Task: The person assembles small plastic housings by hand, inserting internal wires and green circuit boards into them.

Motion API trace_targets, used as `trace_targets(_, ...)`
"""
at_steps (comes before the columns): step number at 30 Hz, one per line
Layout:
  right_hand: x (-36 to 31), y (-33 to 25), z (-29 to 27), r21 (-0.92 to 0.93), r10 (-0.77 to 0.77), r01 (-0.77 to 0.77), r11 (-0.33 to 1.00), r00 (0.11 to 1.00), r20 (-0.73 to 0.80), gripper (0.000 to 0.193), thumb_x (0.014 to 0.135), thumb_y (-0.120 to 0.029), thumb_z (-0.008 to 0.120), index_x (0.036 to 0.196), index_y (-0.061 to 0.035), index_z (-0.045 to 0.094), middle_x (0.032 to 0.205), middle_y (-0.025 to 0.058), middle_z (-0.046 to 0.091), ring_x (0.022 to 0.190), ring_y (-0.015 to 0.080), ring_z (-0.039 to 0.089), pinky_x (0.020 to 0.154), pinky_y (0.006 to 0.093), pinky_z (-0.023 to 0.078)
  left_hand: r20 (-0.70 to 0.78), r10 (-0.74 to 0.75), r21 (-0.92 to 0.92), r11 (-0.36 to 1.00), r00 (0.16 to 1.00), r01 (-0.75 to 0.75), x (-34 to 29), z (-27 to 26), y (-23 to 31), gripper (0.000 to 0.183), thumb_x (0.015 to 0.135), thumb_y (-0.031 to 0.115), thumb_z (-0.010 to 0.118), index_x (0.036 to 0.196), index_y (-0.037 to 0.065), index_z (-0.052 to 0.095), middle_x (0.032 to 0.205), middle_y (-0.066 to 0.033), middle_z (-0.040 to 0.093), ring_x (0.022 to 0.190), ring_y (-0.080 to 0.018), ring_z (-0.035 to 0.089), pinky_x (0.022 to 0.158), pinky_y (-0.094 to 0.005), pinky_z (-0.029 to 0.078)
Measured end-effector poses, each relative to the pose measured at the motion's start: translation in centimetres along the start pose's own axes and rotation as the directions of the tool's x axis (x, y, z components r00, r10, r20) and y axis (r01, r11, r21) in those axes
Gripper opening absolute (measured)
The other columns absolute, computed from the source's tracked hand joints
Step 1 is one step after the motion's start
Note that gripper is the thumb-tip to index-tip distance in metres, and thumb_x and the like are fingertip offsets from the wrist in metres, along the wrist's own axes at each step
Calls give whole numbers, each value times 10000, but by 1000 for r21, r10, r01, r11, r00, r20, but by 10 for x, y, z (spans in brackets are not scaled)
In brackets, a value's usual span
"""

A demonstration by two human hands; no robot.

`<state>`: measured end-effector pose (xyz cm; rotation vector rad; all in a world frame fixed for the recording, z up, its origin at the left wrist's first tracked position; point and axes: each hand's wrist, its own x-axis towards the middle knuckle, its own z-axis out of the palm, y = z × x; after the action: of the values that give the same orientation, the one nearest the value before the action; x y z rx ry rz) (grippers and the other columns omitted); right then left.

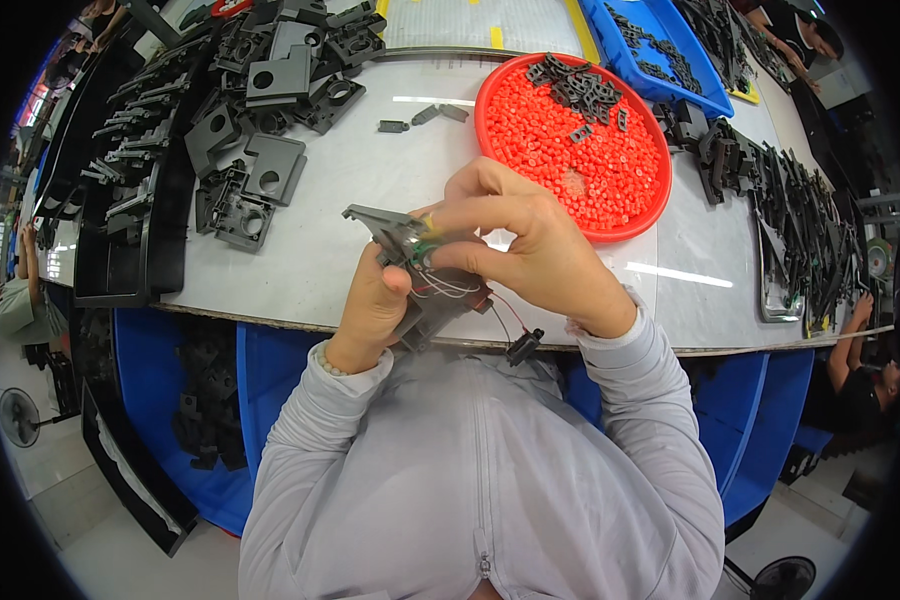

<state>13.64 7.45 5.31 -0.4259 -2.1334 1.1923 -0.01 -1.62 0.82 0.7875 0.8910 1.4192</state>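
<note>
My left hand (372,308) is closed round a dark grey plastic housing (432,318), held tilted over the table's front edge. White and red wires run across the housing, and a small black connector (525,346) hangs from it on thin leads. Over its upper part, my right hand (532,232) is bent in a pinch, thumb and fingertips touching a spot with a bit of green and yellow. What exactly those fingertips grip is blurred and partly hidden. Beyond my right hand stands a round red tray (660,205) of small red plastic pieces, with small black parts heaped on top.
Grey plastic housings (273,168) are piled at the left, beside a black tray (115,270) of metal-like parts. Several small grey pieces (394,126) lie mid-table. A blue bin (715,98) and long black parts (805,230) are at the right. Blue bins (270,370) sit below the edge.
</note>
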Motion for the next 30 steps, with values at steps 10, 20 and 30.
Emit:
trace_targets(10,-1,22,4,-9,-132,132,991,991,-19,215,674,-50,745,862,-19,647,755,23,571,717,131,539,621,255,425,95,-17,-15,1000,995,19,4,-9,-1,971,618,693,628,1157,-83,405,973,-171,576,756,-238,657,662,-325,591)
trace_targets(20,-2,19,-3,105,77,-71,992,996,-54,164,694,-137,737,808,-46,663,687,48,547,711,170,533,607,269,427,-61,-53,-48,998,997,51,7,0,10,525,823,271,506,1195,-87,410,946,-185,591,768,-236,650,656,-337,565)
trace_targets(30,-15,-4,26,-600,-279,242,763,960,33,95,663,-96,622,739,-40,616,694,32,549,820,218,537,857,476,400,-202,100,101,992,974,-81,7,2,10,481,834,237,516,1214,-49,447,1012,-163,605,874,-183,613,773,-289,505)
